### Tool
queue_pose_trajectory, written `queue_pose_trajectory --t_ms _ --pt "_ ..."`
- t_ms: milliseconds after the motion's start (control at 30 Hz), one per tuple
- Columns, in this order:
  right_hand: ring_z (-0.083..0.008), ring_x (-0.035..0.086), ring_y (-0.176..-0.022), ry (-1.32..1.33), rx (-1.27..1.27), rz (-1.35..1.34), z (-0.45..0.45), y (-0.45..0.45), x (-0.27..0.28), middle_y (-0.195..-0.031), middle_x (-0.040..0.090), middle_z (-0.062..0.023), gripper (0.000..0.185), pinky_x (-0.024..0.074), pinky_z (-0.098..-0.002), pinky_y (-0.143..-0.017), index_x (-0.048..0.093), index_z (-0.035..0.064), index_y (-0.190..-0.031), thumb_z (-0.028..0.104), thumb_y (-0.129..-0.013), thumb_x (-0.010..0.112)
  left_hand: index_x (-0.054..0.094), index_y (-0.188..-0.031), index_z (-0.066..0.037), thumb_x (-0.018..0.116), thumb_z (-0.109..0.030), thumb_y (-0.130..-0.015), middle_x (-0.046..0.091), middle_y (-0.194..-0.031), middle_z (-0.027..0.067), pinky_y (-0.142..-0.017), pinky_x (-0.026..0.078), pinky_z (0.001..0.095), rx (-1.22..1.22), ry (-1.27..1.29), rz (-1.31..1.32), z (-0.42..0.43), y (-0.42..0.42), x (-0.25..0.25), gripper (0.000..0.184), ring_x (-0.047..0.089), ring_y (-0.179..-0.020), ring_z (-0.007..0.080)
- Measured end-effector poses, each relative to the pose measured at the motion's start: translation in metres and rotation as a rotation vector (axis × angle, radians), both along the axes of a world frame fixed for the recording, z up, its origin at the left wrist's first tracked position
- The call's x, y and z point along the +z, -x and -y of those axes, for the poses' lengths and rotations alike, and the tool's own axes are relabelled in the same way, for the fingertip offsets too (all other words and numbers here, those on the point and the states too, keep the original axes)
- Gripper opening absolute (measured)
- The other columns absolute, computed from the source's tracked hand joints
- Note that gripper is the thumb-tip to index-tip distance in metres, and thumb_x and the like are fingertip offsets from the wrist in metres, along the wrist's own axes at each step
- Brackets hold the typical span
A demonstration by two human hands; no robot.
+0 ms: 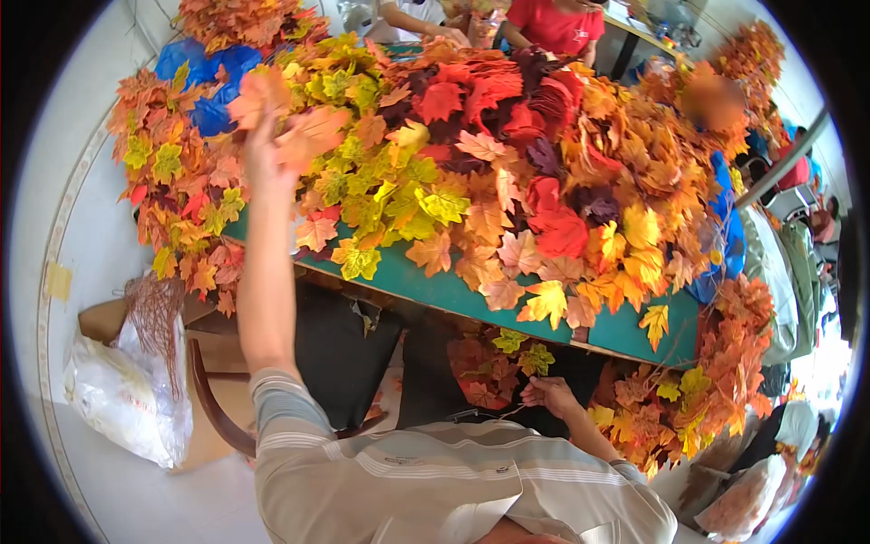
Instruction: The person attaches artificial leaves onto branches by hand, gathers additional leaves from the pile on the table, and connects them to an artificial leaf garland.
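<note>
My left hand point(270, 154) is raised over the left part of the green table point(444, 292), its fingers closed on orange leaves point(311, 136) that fan out on both sides of it. Beneath and beside it lie yellow-green leaves point(362, 195) and orange ones. My right hand point(551, 396) is low, below the table's front edge near my body, with fingers bent together beside a yellow-green leaf point(536, 360). A thin stem seems to run from its fingertips; the grip is too small to make out clearly.
Piles of red leaves point(471, 91) and orange leaves cover the table. Two people sit across it, one in a red shirt point(557, 25). A leaf garland point(725, 363) hangs at the right. A chair point(213, 399) and plastic bag point(136, 394) stand at the left.
</note>
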State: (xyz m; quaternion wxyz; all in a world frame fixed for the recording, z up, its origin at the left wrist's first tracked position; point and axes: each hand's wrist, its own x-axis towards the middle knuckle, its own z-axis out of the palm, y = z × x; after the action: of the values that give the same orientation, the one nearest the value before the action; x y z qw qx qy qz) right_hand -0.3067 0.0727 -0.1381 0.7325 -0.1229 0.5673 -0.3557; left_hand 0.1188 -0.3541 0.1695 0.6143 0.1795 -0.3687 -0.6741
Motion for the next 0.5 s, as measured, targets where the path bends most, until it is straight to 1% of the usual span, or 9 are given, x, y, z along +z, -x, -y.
queue_pose_trajectory --t_ms 67,100,167,233,300,333,367,433,500 --pt "-0.0243 0.068 -0.073 0.024 -0.014 -0.002 -0.005 0.000 0.000 -0.085 0.069 -0.0160 0.030 0.0570 -0.0355 -0.070 0.065 -0.0027 -0.088 0.026 -0.093 0.062 0.064 -0.103 -0.008 0.066 -0.023 -0.090 0.066 -0.085 0.0070 -0.062 0.055 0.0318 -0.099 0.024 -0.036 -0.004 0.066 0.004 0.019 0.065 -0.071 0.0186" --pt "-0.0241 0.068 -0.073 0.036 -0.020 -0.003 -0.007 0.000 -0.001 -0.084 0.069 -0.0158 0.030 0.0570 -0.0353 -0.070 0.065 -0.0029 -0.088 0.026 -0.093 0.062 0.064 -0.107 -0.008 0.066 -0.026 -0.090 0.066 -0.084 0.0061 -0.062 0.054 0.0306 0.160 -0.029 -0.041 -0.017 0.120 0.005 0.024 0.064 -0.071 0.0172" --pt "-0.0238 0.068 -0.072 0.055 -0.032 -0.019 -0.010 0.000 -0.001 -0.084 0.068 -0.0155 0.030 0.0572 -0.0352 -0.070 0.065 -0.0030 -0.087 0.026 -0.094 0.061 0.064 -0.105 -0.008 0.067 -0.026 -0.089 0.067 -0.085 0.0067 -0.065 0.055 0.0298 -0.005 0.013 -0.129 -0.001 0.179 -0.020 0.024 0.065 -0.075 0.0172" --pt "-0.0235 0.068 -0.072 0.078 -0.044 -0.031 -0.014 0.000 -0.002 -0.083 0.068 -0.0151 0.030 0.0574 -0.0350 -0.069 0.065 -0.0033 -0.087 0.025 -0.094 0.061 0.064 -0.104 -0.007 0.067 -0.022 -0.089 0.068 -0.092 0.0082 -0.075 0.054 0.0298 -0.102 0.046 0.078 0.010 0.221 -0.052 0.021 0.066 -0.083 0.0195" --pt "-0.0231 0.068 -0.071 0.107 -0.050 -0.038 -0.018 0.000 -0.003 -0.082 0.068 -0.0148 0.030 0.0576 -0.0345 -0.069 0.065 -0.0035 -0.088 0.025 -0.095 0.060 0.063 -0.108 -0.003 0.065 -0.016 -0.090 0.068 -0.100 0.0107 -0.084 0.051 0.0294 -0.066 -0.151 0.568 0.022 0.239 -0.085 0.023 0.066 -0.092 0.0205" --pt "-0.0229 0.068 -0.071 0.114 -0.049 -0.048 -0.019 0.001 -0.003 -0.082 0.068 -0.0147 0.030 0.0577 -0.0342 -0.068 0.065 -0.0037 -0.088 0.025 -0.095 0.060 0.061 -0.116 0.000 0.063 -0.010 -0.090 0.067 -0.106 0.0118 -0.084 0.051 0.0285 0.001 -0.024 0.607 0.029 0.247 -0.108 0.029 0.065 -0.094 0.0198" --pt "-0.0227 0.068 -0.071 0.122 -0.048 -0.059 -0.020 0.001 -0.002 -0.082 0.068 -0.0145 0.030 0.0578 -0.0338 -0.068 0.065 -0.0039 -0.088 0.024 -0.095 0.060 0.062 -0.113 0.004 0.064 -0.006 -0.087 0.068 -0.104 0.0127 -0.084 0.051 0.0290 0.151 0.017 0.677 0.028 0.248 -0.115 0.028 0.065 -0.094 0.0180" --pt "-0.0223 0.068 -0.070 0.143 -0.041 -0.077 -0.021 0.001 -0.002 -0.082 0.068 -0.0142 0.030 0.0579 -0.0332 -0.067 0.065 -0.0043 -0.089 0.024 -0.095 0.059 0.059 -0.118 0.004 0.064 -0.005 -0.087 0.067 -0.110 0.0147 -0.088 0.050 0.0310 0.253 0.052 0.692 0.028 0.234 -0.121 0.033 0.064 -0.100 0.0198" --pt "-0.0220 0.068 -0.071 0.154 -0.016 -0.088 -0.024 0.001 0.000 -0.081 0.068 -0.0138 0.030 0.0580 -0.0326 -0.066 0.065 -0.0048 -0.090 0.024 -0.095 0.059 0.058 -0.121 0.003 0.064 -0.005 -0.087 0.066 -0.113 0.0150 -0.089 0.049 0.0316 0.484 0.203 0.785 0.023 0.211 -0.119 0.036 0.063 -0.102 0.0204"
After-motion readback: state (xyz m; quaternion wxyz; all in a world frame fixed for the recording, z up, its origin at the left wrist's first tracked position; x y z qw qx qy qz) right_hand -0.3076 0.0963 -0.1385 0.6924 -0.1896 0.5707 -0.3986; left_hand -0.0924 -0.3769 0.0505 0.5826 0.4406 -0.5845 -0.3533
